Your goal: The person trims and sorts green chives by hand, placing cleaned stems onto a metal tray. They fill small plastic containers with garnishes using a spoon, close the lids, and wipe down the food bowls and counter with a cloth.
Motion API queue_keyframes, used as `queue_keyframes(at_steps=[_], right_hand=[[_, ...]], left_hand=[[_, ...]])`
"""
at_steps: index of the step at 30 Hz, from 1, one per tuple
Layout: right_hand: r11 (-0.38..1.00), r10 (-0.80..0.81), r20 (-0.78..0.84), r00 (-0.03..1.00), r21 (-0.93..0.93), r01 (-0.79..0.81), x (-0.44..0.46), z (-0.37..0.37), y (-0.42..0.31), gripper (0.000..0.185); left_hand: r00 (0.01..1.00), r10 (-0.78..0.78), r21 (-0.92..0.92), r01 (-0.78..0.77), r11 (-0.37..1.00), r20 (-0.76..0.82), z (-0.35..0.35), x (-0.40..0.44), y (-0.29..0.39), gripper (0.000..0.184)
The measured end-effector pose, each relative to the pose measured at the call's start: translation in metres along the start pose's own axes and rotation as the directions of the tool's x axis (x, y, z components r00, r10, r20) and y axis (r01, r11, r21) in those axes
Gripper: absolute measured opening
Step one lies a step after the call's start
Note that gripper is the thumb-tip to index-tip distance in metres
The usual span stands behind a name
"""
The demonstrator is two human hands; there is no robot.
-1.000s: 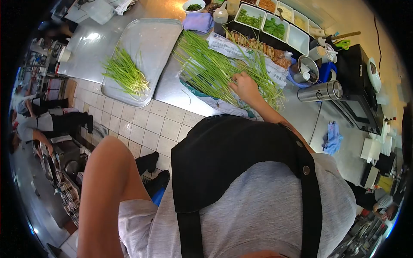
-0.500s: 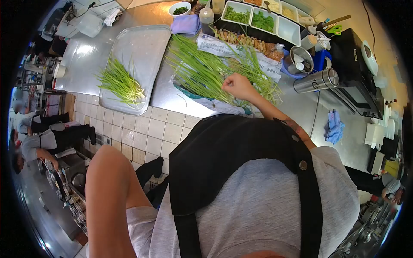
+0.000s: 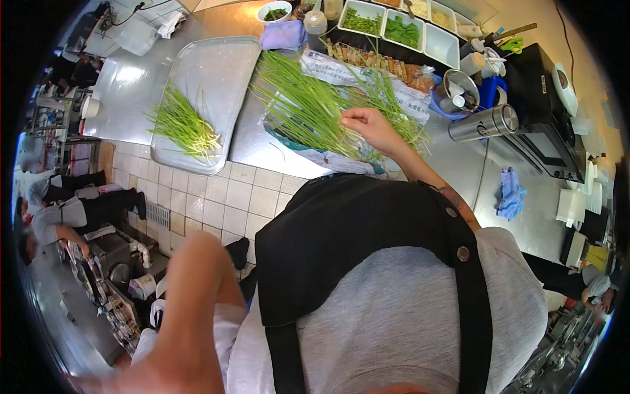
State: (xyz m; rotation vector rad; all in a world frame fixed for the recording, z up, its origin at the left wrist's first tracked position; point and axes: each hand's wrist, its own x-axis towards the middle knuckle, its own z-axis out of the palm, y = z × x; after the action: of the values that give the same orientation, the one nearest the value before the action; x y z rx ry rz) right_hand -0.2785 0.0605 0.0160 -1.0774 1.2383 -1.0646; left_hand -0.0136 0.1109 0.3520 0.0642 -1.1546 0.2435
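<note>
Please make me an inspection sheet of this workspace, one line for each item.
Surface: steel counter, shiny, with a loose strand near the greens.
Job's things: large pile of greens on printed bags; smaller bunch on the tray.
Clutter: purple cloth, bottle, flask and food tubs around the pile; blue cloth further right.
Hands: right hand over the pile, grip unclear; left hand blurred at the lower edge.
Cables: dark cable on the right wall.
Surroundings: tiled floor; co-workers at left, another at far right.
</note>
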Motion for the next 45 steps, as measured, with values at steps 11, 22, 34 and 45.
queue_keyframes(at_steps=[11, 22, 34, 45], right_hand=[[0.989, -0.141, 0.002, 0.990, 0.046, 0.141, 0.002, 0.013, -0.026, 0.013], [0.998, -0.057, -0.055, 0.997, -0.018, 0.056, 0.004, 0.024, 0.012, 0.013], [0.825, -0.452, -0.285, 0.846, -0.495, 0.274, -0.003, 0.036, -0.023, 0.012], [0.964, -0.115, -0.219, 0.969, -0.258, 0.056, 0.007, 0.027, 0.002, 0.014]], left_hand=[[-0.830, -0.387, 0.551, 0.557, -0.621, 0.402, -0.052, -0.342, -0.048, 0.065], [-0.582, -0.588, -0.125, 0.643, -0.756, 0.561, -0.032, -0.351, -0.049, 0.019], [-0.620, -0.686, 0.055, 0.756, -0.653, 0.382, -0.032, -0.362, -0.038, 0.009], [-0.657, -0.660, 0.116, 0.735, -0.668, 0.363, -0.037, -0.363, -0.034, 0.029]])
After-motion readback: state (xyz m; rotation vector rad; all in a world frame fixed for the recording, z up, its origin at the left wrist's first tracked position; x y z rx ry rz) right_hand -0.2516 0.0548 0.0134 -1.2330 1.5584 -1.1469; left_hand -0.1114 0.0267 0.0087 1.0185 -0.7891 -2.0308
